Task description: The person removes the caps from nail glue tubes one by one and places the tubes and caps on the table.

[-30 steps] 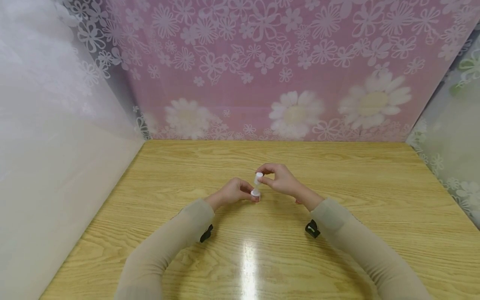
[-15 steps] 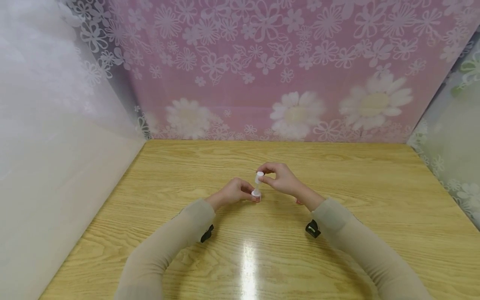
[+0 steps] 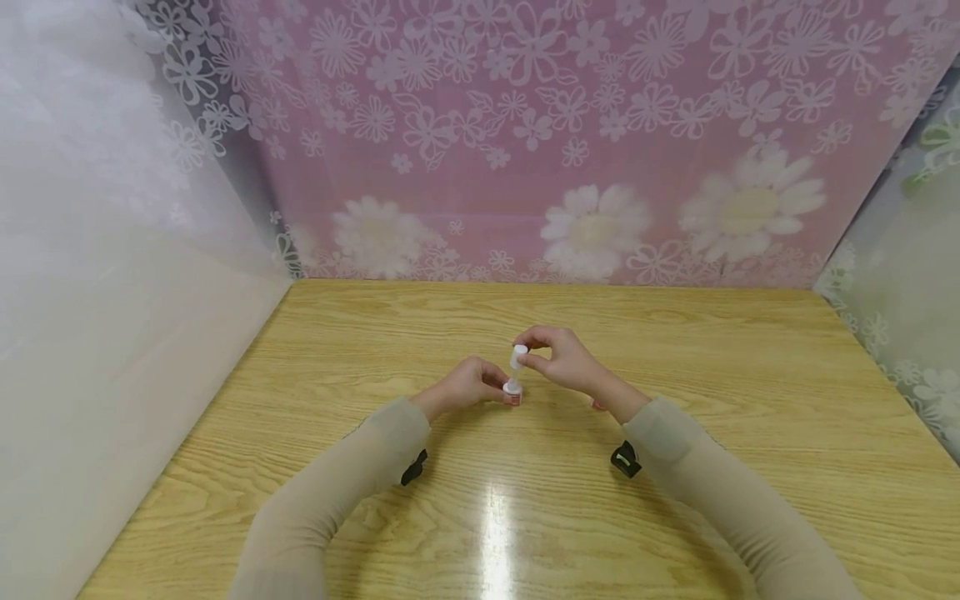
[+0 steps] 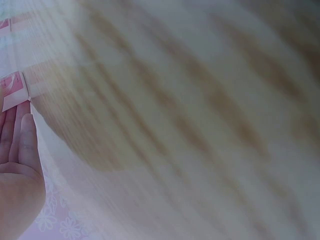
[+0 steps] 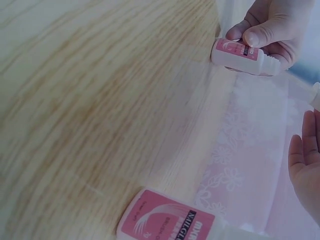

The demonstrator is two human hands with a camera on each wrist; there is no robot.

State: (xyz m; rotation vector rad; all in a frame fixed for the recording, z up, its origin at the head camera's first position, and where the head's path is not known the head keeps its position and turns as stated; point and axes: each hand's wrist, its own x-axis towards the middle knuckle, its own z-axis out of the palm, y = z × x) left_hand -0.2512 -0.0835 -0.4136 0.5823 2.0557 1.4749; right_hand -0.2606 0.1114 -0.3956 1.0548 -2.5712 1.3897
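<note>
My left hand (image 3: 467, 385) grips a small white bottle (image 3: 512, 389) with a pink label, standing it on the wooden table (image 3: 480, 517). The right wrist view shows that bottle (image 5: 241, 56) held between thumb and fingers, its neck bare. Just above the bottle's neck, my right hand (image 3: 558, 358) pinches a small white cap (image 3: 517, 356) between thumb and forefinger. The cap is clear of the neck. In the left wrist view only the edge of my left hand (image 4: 17, 165) shows against the blurred tabletop.
A second pink-labelled bottle (image 5: 170, 222) lies on the table under my right wrist, just visible in the head view (image 3: 597, 406). A pink flowered backdrop (image 3: 570, 142) closes the far edge, with pale curtains on both sides.
</note>
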